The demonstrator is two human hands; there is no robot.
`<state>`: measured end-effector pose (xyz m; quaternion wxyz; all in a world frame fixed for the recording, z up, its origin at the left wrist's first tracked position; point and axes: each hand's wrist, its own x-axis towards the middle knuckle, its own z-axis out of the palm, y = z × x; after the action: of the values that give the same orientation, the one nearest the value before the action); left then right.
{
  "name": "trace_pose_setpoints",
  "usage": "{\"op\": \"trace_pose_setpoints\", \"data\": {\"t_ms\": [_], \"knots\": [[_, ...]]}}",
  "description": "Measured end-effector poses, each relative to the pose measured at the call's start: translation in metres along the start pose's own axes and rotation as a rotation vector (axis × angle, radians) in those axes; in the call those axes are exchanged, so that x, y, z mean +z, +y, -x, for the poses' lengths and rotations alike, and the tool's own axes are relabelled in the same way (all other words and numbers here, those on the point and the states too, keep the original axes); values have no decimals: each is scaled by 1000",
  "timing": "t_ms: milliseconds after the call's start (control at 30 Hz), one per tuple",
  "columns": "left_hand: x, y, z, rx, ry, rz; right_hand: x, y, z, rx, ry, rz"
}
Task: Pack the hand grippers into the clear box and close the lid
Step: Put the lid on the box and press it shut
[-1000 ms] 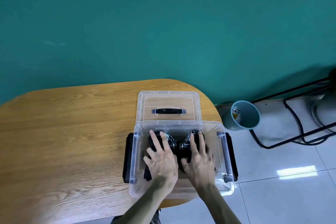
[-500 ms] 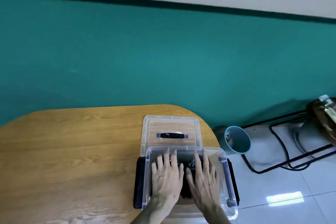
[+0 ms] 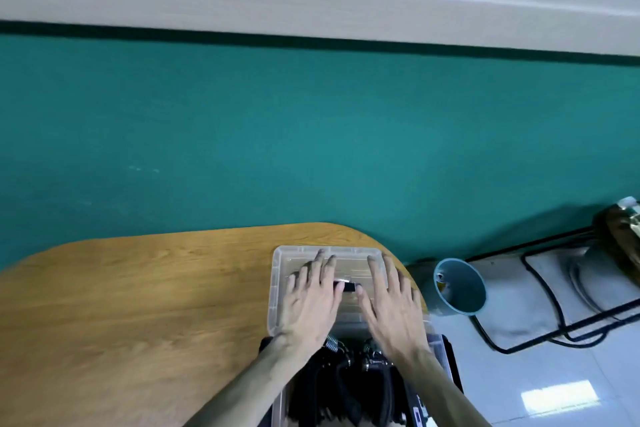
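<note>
— Two hand grippers (image 3: 349, 381) sit in the clear box (image 3: 437, 348) at the near edge of the bench (image 3: 138, 305); how much of them shows?

— Little. The picture's bottom edge cuts off the box and the grippers' dark handles, and both forearms cross over them. Only the metal coil springs and the tops of the handles are plain.

— Which way do they point?

— Springs toward the wall, handles running back toward the person, so their long axis goes near to far. The two lie side by side, just beside each other.

— And beyond the box?

— The lid (image 3: 277, 288) lies flat on the bench, touching the box's far side, its long side running left to right. Its dark handle (image 3: 349, 286) peeks out between the hands.

— The hands?

— The left hand (image 3: 311, 302) and right hand (image 3: 389, 305) lie on the lid with fingers straight and spread, pointing toward the wall. Neither clasps anything. Whether they press down, I cannot tell.

— Farther out?

— A teal bin (image 3: 459, 288) on the floor to the right, black cables (image 3: 540, 291) past it, and the teal wall (image 3: 311, 132) behind.
</note>
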<state>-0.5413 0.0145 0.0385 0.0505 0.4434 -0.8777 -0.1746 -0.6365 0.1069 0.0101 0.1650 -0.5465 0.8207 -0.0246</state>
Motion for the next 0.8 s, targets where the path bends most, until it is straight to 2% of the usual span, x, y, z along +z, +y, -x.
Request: {"op": "trace_pose_setpoints", "data": {"t_ms": [33,67,100,167,233,300,367,600,800], "knots": [[1,-4,-10,-27,-62,-18,-27,19,-21,0,-177,-15],[3,-9,-17,-38,-82,-44,-40,52,-37,4,19,63],[6,-14,-25,-68,-126,-58,-45,56,-45,55,137,148],[14,-23,-41,-51,-162,-125,-41,74,-68,76,60,135],[28,-29,-56,-44,-238,-149,-26,78,-77,6,49,153],[39,-36,-72,-56,-241,-167,-21,99,-100,-29,95,182],[49,-42,-89,-91,-263,-165,-16,111,-118,-24,23,192],[103,-95,-113,-212,-290,-134,34,158,-163,-85,1,174],[144,-125,-110,-208,-323,-202,67,174,-183,-92,-145,139]]}}
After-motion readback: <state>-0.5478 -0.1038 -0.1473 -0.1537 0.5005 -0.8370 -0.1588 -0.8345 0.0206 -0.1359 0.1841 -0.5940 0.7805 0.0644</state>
